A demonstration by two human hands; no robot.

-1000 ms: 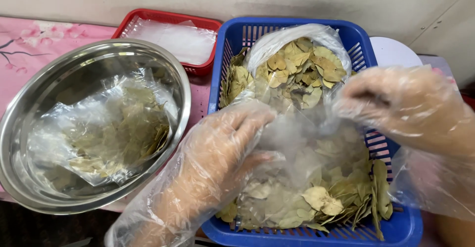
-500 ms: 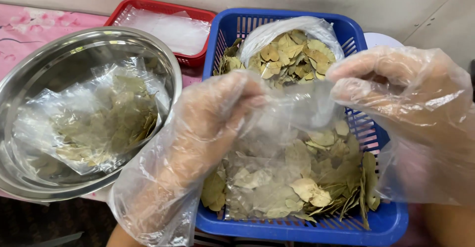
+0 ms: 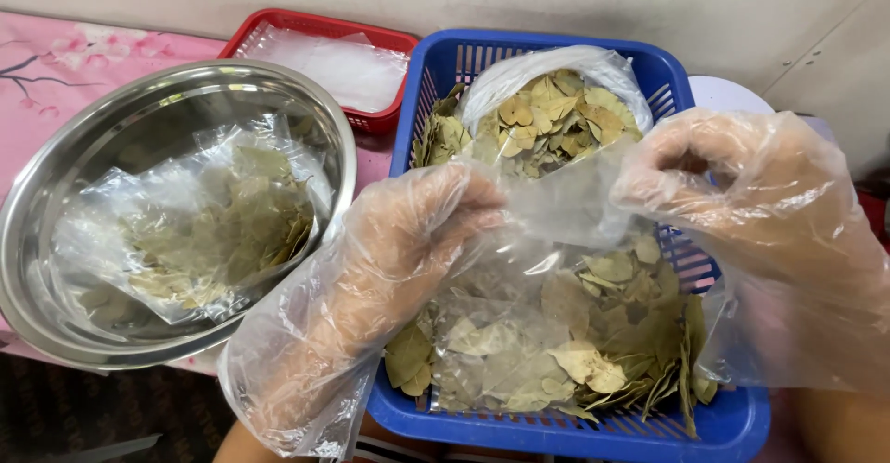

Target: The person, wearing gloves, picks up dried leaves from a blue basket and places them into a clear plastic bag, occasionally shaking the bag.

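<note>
Both my hands wear loose clear plastic gloves. My left hand (image 3: 408,241) and my right hand (image 3: 742,194) each pinch one top edge of a small clear plastic bag (image 3: 528,287) and hold it stretched between them over a blue plastic basket (image 3: 575,426). The bag hangs down with dried bay leaves (image 3: 505,366) in its lower part. Loose dried leaves (image 3: 640,324) fill the basket under it. At the basket's far end an open clear bag of leaves (image 3: 556,111) lies heaped.
A steel bowl (image 3: 56,176) on the left holds filled clear bags of leaves (image 3: 204,231). Behind it stands a red basket (image 3: 324,32) with flat empty clear bags. A pink flowered cloth (image 3: 56,64) covers the table. A white round object (image 3: 728,92) sits behind the blue basket.
My hands have lifted the small bag up off the leaves and pulled its top edges apart. My left hand rose and closed on the bag's edge.
</note>
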